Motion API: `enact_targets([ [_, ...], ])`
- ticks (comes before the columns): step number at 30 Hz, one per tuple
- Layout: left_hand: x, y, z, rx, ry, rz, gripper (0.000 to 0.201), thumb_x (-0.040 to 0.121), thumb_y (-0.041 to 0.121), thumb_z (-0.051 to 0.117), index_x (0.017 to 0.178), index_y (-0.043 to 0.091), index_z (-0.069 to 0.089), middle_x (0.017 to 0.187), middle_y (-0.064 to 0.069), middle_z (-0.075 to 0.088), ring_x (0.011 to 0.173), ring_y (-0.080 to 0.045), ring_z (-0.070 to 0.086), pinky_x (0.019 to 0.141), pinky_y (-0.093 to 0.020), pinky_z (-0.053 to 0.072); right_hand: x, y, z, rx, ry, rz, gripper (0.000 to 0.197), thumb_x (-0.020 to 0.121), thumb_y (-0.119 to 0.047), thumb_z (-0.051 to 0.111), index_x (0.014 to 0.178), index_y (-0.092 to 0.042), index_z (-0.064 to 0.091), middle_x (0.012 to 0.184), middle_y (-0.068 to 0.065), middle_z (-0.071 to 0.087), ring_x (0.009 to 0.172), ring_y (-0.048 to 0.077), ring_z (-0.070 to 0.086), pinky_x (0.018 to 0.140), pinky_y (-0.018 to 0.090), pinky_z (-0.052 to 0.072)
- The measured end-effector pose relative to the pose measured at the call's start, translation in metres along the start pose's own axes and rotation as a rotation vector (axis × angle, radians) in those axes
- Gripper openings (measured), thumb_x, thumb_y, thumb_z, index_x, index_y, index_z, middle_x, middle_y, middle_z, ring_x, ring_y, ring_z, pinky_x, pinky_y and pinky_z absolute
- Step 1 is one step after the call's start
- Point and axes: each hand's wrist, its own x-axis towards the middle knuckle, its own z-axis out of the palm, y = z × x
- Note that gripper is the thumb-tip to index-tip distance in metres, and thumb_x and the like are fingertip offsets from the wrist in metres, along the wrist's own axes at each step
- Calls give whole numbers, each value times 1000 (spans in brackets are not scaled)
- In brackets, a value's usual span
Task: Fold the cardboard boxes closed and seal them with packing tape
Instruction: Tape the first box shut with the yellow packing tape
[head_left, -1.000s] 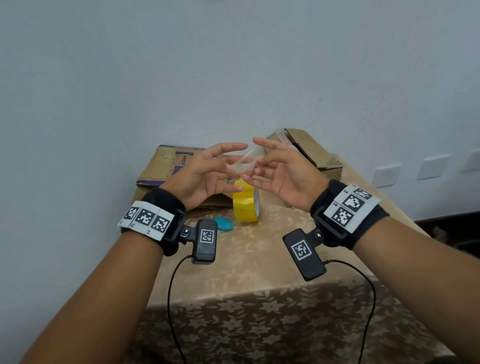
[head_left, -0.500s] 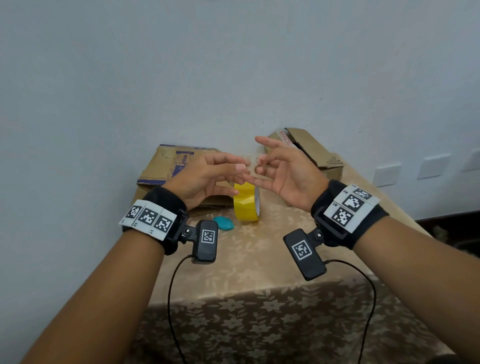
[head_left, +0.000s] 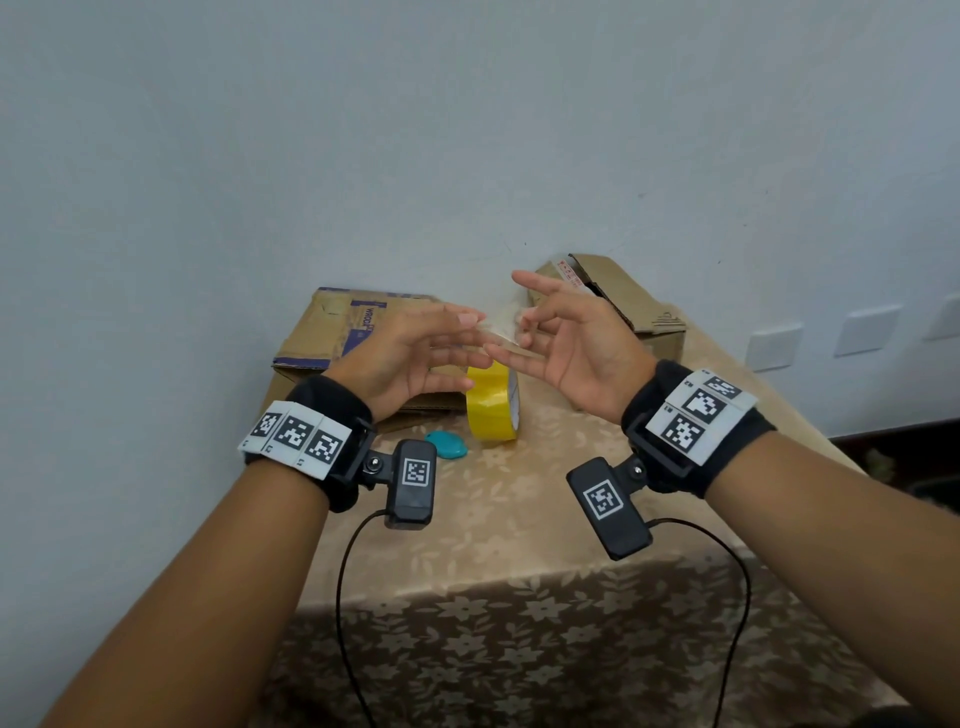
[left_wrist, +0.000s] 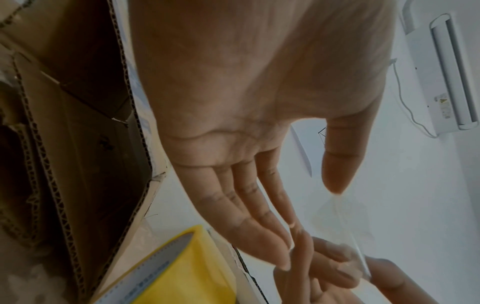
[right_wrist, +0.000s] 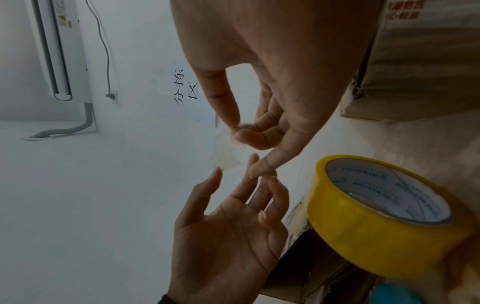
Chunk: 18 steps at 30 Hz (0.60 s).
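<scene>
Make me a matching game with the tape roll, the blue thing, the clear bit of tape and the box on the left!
Things:
1. tape roll
2. blue thing
3. clear tape piece
4. left box

Descriptions:
A. brown cardboard, purple print on top
B. pinched in the right hand, up in the air
C. yellow, standing on its edge on the table
D. teal, lying flat on the table beside the roll

Pairs: 1-C, 2-D, 3-B, 4-A
</scene>
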Motion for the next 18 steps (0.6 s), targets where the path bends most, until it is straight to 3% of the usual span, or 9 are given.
enact_targets([
  [5,-1,1,1,-6,-42,-63,35,96,38,55,102,11,76,109,-11,73,95,-24,70,70,-32,59,2,1,-1,16,10,-23,50,91,8,48,137,-10,57,74,8,57,63,18,56,88,49,61],
  [9,0,-3,0,42,-76,-17,20,91,28,65,105,16,74,117,-9,71,105,-24,69,75,-31,59,2,1,-2,3,22,-46,49,93,7,49,137,-10,56,74,7,59,64,19,59,95,49,59],
  [15,5,-8,0,35,-34,43,31,87,19,76,114,7,69,114,-13,70,102,-22,68,71,-27,59,3,2,-2,-43,30,-56,48,93,5,50,138,-12,57,74,6,64,73,23,65,101,49,56],
  [18,6,-8,-1,10,-15,60,20,87,18,72,104,8,68,111,-16,69,99,-22,68,70,-28,59,3,2,-3,-39,30,-59,48,93,6,50,137,-13,58,74,7,65,75,25,67,101,49,56],
])
